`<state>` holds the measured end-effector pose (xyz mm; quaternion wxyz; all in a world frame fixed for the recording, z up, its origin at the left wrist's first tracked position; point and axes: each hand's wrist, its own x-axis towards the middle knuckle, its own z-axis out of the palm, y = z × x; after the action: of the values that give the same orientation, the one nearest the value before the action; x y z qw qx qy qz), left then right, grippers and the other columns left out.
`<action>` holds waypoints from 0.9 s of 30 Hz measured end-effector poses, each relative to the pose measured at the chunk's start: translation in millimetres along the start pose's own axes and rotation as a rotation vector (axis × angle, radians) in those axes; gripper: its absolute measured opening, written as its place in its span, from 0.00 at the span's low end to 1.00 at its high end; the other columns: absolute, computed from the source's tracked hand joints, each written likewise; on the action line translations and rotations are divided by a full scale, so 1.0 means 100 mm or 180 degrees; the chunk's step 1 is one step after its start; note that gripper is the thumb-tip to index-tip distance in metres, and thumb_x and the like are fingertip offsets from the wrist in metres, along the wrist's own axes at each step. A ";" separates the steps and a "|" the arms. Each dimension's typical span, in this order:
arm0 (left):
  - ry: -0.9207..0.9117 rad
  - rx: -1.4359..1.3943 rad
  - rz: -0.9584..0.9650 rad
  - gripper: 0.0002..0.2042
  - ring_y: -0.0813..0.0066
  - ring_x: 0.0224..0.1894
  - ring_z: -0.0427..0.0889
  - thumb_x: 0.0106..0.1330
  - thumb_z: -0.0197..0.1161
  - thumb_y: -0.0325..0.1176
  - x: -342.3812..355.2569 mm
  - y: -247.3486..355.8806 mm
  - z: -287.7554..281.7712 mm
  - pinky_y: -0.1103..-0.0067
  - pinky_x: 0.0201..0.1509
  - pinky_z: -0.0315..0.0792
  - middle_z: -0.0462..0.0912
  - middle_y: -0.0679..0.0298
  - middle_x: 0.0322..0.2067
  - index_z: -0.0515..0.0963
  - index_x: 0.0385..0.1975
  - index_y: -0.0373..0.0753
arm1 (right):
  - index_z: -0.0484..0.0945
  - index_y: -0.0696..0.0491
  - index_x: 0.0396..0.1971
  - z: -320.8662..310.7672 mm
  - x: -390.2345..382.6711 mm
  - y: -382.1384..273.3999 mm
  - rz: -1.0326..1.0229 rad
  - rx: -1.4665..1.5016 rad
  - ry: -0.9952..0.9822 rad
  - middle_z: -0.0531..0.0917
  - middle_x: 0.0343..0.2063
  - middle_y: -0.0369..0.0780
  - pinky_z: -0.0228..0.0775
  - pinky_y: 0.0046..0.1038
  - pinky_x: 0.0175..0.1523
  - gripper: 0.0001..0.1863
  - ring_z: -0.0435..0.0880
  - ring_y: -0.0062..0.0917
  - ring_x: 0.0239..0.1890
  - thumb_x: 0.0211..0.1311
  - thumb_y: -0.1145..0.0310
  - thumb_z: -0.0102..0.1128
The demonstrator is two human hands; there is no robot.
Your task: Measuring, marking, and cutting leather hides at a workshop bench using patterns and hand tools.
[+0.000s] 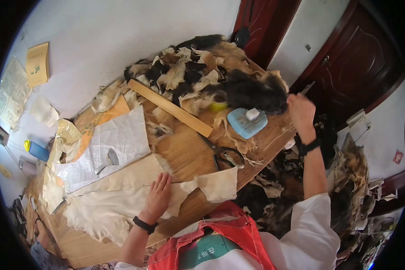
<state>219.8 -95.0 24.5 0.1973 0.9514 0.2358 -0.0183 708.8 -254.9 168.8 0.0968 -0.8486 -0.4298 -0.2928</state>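
Note:
My left hand (pixel 159 194) lies flat, fingers stretched out, on a cream-coloured hide (pixel 108 213) spread along the table's near side. Off to the right, my right hand (pixel 301 112) is raised by the table's edge, close to a dark fur piece (pixel 252 92). Its fingers are closed on a thin blade-like tool (pixel 308 87), whose tip sticks out above the hand; its exact kind is too small to tell. Black-handled scissors (pixel 222 155) rest beyond the hide. A light blue tray (pixel 247 125) with a white block (pixel 252 114) on it sits nearer my right hand.
A wooden strip (pixel 171 108) lies across the table (pixel 180 150). Fur scraps (pixel 180 72) are heaped at the back. On the left, a metal tool (pixel 107 162) rests on a silvery sheet (pixel 121 135). More scraps (pixel 265 184) fill the floor at right, near a dark red door (pixel 355 67).

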 end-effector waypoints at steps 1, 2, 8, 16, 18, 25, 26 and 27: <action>0.0161 0.0018 0.0053 0.28 0.51 0.71 0.57 0.62 0.52 0.23 -0.02 -0.01 0.03 0.58 0.70 0.57 0.60 0.50 0.68 0.61 0.66 0.32 | 0.78 0.49 0.22 0.00 0.13 0.04 -0.0317 -0.0021 -0.0029 0.79 0.21 0.42 0.65 0.39 0.36 0.06 0.81 0.36 0.29 0.56 0.68 0.54; 0.0327 0.0034 0.0120 0.27 0.51 0.69 0.61 0.59 0.51 0.19 -0.03 0.00 0.06 0.62 0.70 0.60 0.64 0.49 0.65 0.64 0.63 0.30 | 0.79 0.48 0.20 0.00 0.21 0.07 -0.0629 -0.0055 -0.0049 0.79 0.21 0.39 0.64 0.36 0.39 0.06 0.82 0.33 0.29 0.55 0.68 0.56; 0.0595 0.0216 0.0137 0.27 0.53 0.66 0.67 0.54 0.51 0.16 0.02 0.11 0.14 0.67 0.68 0.64 0.69 0.49 0.62 0.69 0.59 0.30 | 0.79 0.46 0.18 0.77 0.14 -0.28 -0.1327 0.0885 -0.0467 0.81 0.21 0.38 0.58 0.34 0.46 0.07 0.81 0.30 0.28 0.51 0.72 0.57; 0.0645 -0.0191 -0.0036 0.30 0.50 0.67 0.64 0.53 0.55 0.18 -0.07 0.28 0.08 0.66 0.69 0.62 0.67 0.47 0.63 0.66 0.62 0.31 | 0.78 0.47 0.34 1.13 0.04 -0.34 -0.2146 0.0477 -0.1191 0.83 0.25 0.39 0.63 0.42 0.48 0.08 0.84 0.35 0.34 0.53 0.74 0.57; 0.0542 -0.0497 -0.0078 0.31 0.49 0.69 0.60 0.58 0.57 0.22 -0.13 0.31 0.18 0.65 0.71 0.60 0.62 0.47 0.66 0.62 0.65 0.32 | 0.75 0.50 0.40 0.89 0.07 -0.52 -0.1524 0.0146 -0.1548 0.82 0.28 0.41 0.64 0.44 0.50 0.12 0.82 0.36 0.36 0.53 0.75 0.57; 0.0695 -0.0718 -0.0841 0.38 0.48 0.73 0.51 0.64 0.63 0.40 -0.66 0.55 -0.27 0.60 0.73 0.53 0.49 0.47 0.71 0.52 0.70 0.33 | 0.74 0.53 0.46 0.11 0.24 -1.45 -0.1483 0.0350 -0.0521 0.78 0.37 0.42 0.66 0.39 0.47 0.17 0.78 0.37 0.43 0.56 0.69 0.62; 0.0867 -0.0812 -0.1119 0.39 0.48 0.73 0.50 0.64 0.64 0.41 -0.82 0.38 -0.31 0.59 0.73 0.52 0.48 0.47 0.72 0.51 0.70 0.34 | 0.74 0.53 0.45 0.04 0.24 -1.66 -0.1762 0.0891 -0.0432 0.78 0.37 0.42 0.66 0.38 0.46 0.16 0.78 0.38 0.42 0.56 0.69 0.62; 0.1035 -0.0897 -0.1386 0.41 0.49 0.74 0.49 0.63 0.64 0.42 -0.97 0.24 -0.36 0.58 0.73 0.51 0.47 0.48 0.72 0.50 0.71 0.34 | 0.75 0.53 0.42 -0.05 0.22 -1.87 -0.2044 0.1250 -0.0470 0.79 0.35 0.42 0.66 0.39 0.46 0.13 0.78 0.38 0.41 0.56 0.69 0.62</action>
<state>142.7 -143.0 78.5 0.2785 0.8322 0.4628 0.1252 569.8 -127.8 168.9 0.1297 -0.6549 -0.7275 -0.1585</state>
